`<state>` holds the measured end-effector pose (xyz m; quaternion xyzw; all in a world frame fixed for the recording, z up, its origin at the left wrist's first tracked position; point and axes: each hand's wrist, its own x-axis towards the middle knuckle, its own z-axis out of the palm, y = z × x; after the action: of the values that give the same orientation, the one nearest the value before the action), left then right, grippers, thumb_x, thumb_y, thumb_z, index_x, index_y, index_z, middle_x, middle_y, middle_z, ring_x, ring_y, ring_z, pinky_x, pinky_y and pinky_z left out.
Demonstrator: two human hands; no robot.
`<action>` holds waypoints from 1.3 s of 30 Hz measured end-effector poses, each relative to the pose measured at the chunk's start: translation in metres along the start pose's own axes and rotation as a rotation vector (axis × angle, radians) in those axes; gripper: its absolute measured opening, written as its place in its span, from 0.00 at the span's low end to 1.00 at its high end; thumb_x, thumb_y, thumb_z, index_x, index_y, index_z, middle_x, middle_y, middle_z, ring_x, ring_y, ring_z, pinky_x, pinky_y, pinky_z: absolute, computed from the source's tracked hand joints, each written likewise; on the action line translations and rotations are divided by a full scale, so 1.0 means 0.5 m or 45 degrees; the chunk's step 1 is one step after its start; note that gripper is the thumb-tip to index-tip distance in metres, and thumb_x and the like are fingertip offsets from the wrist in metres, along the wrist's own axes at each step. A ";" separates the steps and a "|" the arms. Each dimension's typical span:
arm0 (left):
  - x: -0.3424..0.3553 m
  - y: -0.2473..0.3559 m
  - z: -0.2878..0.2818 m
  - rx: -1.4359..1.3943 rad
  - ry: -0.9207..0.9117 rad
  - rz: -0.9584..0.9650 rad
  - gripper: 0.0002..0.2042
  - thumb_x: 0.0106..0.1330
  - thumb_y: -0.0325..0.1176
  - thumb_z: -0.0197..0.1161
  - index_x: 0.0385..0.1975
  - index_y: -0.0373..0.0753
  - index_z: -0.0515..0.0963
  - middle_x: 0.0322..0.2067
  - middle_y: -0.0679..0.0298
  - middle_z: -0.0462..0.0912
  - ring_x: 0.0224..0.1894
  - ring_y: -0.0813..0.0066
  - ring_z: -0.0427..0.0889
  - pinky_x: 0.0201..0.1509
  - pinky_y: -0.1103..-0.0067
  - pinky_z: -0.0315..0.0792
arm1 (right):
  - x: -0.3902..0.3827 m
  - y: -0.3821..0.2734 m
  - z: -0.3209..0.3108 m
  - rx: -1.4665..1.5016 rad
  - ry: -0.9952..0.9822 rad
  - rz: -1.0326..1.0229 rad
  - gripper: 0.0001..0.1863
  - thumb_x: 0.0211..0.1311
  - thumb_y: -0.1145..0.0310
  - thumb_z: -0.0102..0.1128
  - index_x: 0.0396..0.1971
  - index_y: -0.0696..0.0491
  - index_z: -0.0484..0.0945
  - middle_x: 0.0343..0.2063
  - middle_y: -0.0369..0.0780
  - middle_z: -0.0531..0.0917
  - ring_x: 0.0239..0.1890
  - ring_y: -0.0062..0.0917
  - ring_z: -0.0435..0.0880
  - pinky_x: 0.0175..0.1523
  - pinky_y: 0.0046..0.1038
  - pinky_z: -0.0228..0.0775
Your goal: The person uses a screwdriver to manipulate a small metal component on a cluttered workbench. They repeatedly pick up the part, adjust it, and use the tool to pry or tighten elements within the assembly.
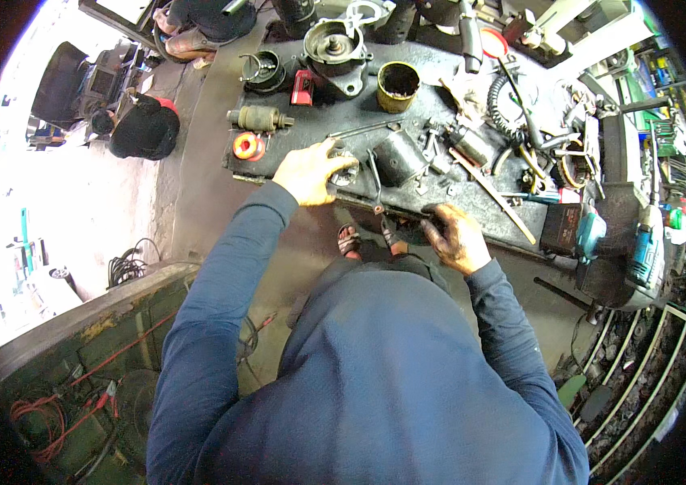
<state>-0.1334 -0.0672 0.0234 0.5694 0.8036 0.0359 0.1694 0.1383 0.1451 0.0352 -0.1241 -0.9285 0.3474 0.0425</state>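
My left hand [304, 173] is at the near edge of a dark workbench [311, 121], its fingers and thumb closed around a round metal part [344, 170]. Just right of that part stands a thin metal tool with a ringed end [376, 182], and beyond it a dark cylindrical motor housing [401, 158] lies on its side. My right hand [458, 240] is by the front edge of the bench, fingers bent and thumb apart. Nothing shows in its grasp, though the fingertips are partly in shadow. A red-orange spool [248, 146] and a metal armature [260, 119] lie left of my left hand.
Farther back are a yellowish tin [398, 86], a small red box [303, 87] and a cast metal housing [333, 48]. A wooden stick [492, 196], a coiled cable [505, 107] and loose parts crowd the right. A teal power tool [646, 246] hangs at far right.
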 end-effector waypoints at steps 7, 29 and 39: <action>-0.095 0.024 0.030 -0.641 1.143 -0.421 0.26 0.53 0.27 0.69 0.57 0.43 0.80 0.49 0.56 0.80 0.48 0.59 0.84 0.53 0.69 0.79 | 0.260 -0.022 -0.051 -0.197 0.279 -0.118 0.18 0.62 0.71 0.65 0.52 0.53 0.79 0.40 0.49 0.85 0.43 0.46 0.86 0.48 0.42 0.78; -0.278 0.028 0.137 -1.318 1.165 -0.957 0.23 0.57 0.18 0.63 0.56 0.34 0.78 0.49 0.65 0.83 0.44 0.80 0.78 0.51 0.79 0.75 | 0.319 0.009 -0.008 0.893 0.108 0.305 0.20 0.68 0.68 0.65 0.59 0.55 0.80 0.46 0.43 0.88 0.47 0.25 0.85 0.55 0.28 0.75; -0.186 0.006 0.057 -0.461 0.772 -0.610 0.19 0.59 0.30 0.68 0.52 0.47 0.84 0.48 0.55 0.86 0.50 0.53 0.83 0.59 0.67 0.78 | 0.164 -0.136 -0.049 0.971 -0.387 0.235 0.35 0.64 0.65 0.70 0.71 0.54 0.71 0.36 0.33 0.82 0.38 0.17 0.76 0.44 0.22 0.71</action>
<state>-0.0945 -0.1563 0.0188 0.2912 0.9074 0.3018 0.0263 0.0497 0.1323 0.0979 -0.1296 -0.7140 0.6830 -0.0834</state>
